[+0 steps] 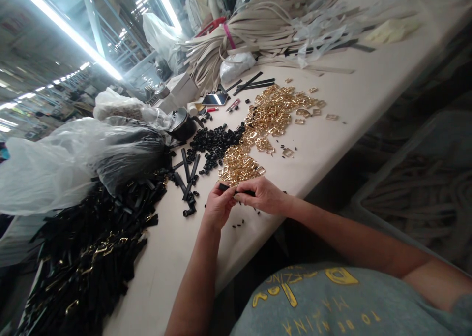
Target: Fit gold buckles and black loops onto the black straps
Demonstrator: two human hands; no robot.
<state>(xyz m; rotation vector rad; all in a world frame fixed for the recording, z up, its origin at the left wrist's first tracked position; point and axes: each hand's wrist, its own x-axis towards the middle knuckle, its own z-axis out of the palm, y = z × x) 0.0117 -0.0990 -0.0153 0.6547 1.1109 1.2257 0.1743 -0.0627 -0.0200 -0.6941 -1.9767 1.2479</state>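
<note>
Close together at the table's near edge, my left hand (218, 205) and my right hand (263, 194) both grip a short black strap (224, 187). One end sticks out past the left fingers, and a dark part shows under the right fingers. The rest is covered by my fingers. Just beyond lies a pile of gold buckles (239, 166), joined to a larger heap of gold buckles (271, 112). Small black loops (214, 144) are heaped to the left of them. A few tiny black pieces (238, 225) lie scattered below my hands.
Black straps with gold buckles (96, 252) form a big pile on the left, partly under clear plastic bags (73, 149). A dark mug (182, 124), a phone (215, 99) and bundled beige straps (254, 23) stand farther back. A bin (368, 198) is right of the table (332, 144). A person (202, 6) is behind.
</note>
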